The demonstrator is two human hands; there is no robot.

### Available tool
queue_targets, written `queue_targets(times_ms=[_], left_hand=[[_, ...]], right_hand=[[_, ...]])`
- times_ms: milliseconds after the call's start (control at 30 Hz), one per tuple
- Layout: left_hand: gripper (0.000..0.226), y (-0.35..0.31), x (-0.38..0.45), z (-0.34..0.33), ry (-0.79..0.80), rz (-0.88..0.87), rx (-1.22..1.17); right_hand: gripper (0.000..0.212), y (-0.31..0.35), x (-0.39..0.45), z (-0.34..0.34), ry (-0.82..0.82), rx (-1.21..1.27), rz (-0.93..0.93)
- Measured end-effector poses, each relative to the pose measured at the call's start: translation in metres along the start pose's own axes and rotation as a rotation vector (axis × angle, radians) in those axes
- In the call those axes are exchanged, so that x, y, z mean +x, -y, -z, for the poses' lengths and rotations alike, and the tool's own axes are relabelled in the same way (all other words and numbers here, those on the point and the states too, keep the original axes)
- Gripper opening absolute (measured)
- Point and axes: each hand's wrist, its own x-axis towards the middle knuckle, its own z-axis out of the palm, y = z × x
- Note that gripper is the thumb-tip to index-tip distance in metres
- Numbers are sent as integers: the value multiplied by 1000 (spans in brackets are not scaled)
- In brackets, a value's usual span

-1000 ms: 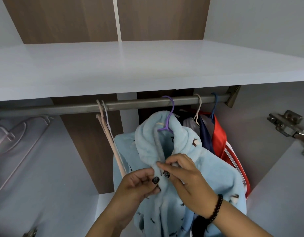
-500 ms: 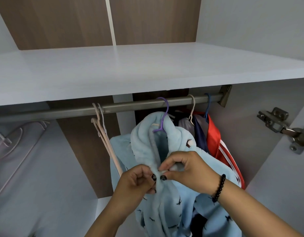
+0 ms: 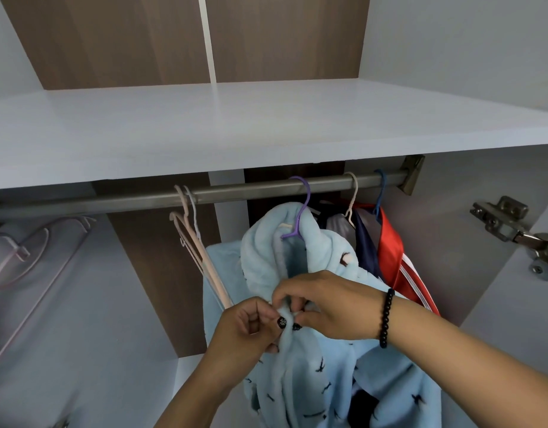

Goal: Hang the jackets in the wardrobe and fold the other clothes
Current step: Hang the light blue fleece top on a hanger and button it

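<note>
The wardrobe shelf [image 3: 266,131] spans above me, and the metal rail [image 3: 235,191] runs beneath it. My light blue fleece jacket [image 3: 325,359] hangs there on a purple hanger [image 3: 302,211], left of a red and navy jacket [image 3: 390,251] and right of two bare pink hangers [image 3: 198,254]. My right hand [image 3: 328,304] and left hand [image 3: 251,329] meet at the jacket's front edge below the collar, each pinching the fleece between thumb and fingertips, thumbs nearly touching. A black bead bracelet [image 3: 385,318] circles my right wrist.

Both hands, L [image 3: 251,327] & R [image 3: 325,307], fingertips pinched together.
</note>
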Motion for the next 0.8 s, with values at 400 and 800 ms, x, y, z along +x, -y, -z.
queue_targets(times_ms=[400,800], left_hand=[[22,12,10,13,-2,-153,122],[16,14,27,27,203,-400,679]], right_hand=[[16,-9,3,-9,-97,-187,156],[19,-31,-12,-49,-396,-401,333]])
